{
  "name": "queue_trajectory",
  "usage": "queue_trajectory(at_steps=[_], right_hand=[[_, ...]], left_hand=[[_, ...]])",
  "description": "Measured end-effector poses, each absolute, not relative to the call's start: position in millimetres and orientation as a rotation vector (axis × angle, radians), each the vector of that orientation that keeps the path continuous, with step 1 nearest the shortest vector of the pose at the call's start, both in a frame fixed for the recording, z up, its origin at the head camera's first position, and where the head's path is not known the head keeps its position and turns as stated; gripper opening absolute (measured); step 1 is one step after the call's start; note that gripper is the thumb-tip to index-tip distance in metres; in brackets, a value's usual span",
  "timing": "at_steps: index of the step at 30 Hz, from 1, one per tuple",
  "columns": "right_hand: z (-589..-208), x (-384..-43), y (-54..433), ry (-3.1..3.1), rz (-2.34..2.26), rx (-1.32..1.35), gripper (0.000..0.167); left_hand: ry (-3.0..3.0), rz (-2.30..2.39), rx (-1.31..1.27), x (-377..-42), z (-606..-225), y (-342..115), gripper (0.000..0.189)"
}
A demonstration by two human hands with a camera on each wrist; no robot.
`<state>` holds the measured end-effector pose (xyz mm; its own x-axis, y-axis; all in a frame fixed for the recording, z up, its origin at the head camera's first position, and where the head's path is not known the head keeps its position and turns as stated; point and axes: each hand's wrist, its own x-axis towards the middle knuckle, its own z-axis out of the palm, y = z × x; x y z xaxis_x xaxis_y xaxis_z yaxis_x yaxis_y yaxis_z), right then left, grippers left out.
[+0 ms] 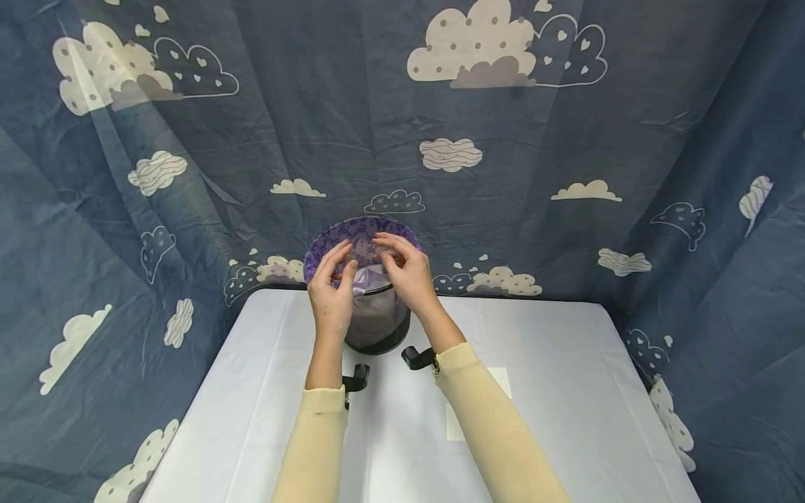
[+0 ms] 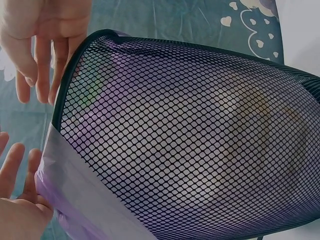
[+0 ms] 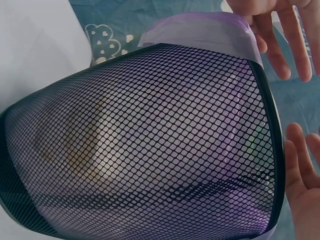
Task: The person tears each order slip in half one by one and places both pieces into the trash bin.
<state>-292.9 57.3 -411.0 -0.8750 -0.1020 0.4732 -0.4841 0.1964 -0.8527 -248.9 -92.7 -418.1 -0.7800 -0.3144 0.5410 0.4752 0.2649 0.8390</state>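
Observation:
A dark mesh wastebasket (image 1: 375, 318) stands on the white table, lined with a thin purple plastic bag (image 1: 333, 234). Part of the bag is folded over the near left rim, where pale film (image 2: 85, 185) hangs outside the mesh. My left hand (image 1: 332, 293) is at the left of the opening, fingers loosely bent, next to the folded bag; whether it touches is unclear. My right hand (image 1: 409, 276) is at the right side of the rim, fingers relaxed and apart from the thumb. Neither hand grips anything. Blurred pale and yellowish shapes (image 3: 95, 150) show through the mesh.
A white-covered table (image 1: 541, 391) lies under the basket. Two pale paper squares (image 1: 454, 424) are partly hidden by the right sleeve. A dark blue curtain (image 1: 327, 105) with cloud prints hangs close behind the basket and along both sides.

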Motion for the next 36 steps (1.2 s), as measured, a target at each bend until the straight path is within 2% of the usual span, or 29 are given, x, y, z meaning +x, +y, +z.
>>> queue_trajectory(at_steps=[13, 22, 36], right_hand=[[-414.6, -278.8, 82.0, -2.091, 1.785, 0.457, 0.023], [-424.8, -255.3, 116.8, -2.044, 1.857, 0.402, 0.023], [-464.6, -204.7, 167.4, -2.087, 1.830, 0.187, 0.020]], left_hand=[[-1.889, -1.609, -0.143, -241.1, -421.8, -81.0, 0.023], [-1.892, -1.684, -0.234, -222.4, -426.3, -71.0, 0.022], [-1.996, -1.732, -0.276, -188.6, -472.5, -43.5, 0.017]])
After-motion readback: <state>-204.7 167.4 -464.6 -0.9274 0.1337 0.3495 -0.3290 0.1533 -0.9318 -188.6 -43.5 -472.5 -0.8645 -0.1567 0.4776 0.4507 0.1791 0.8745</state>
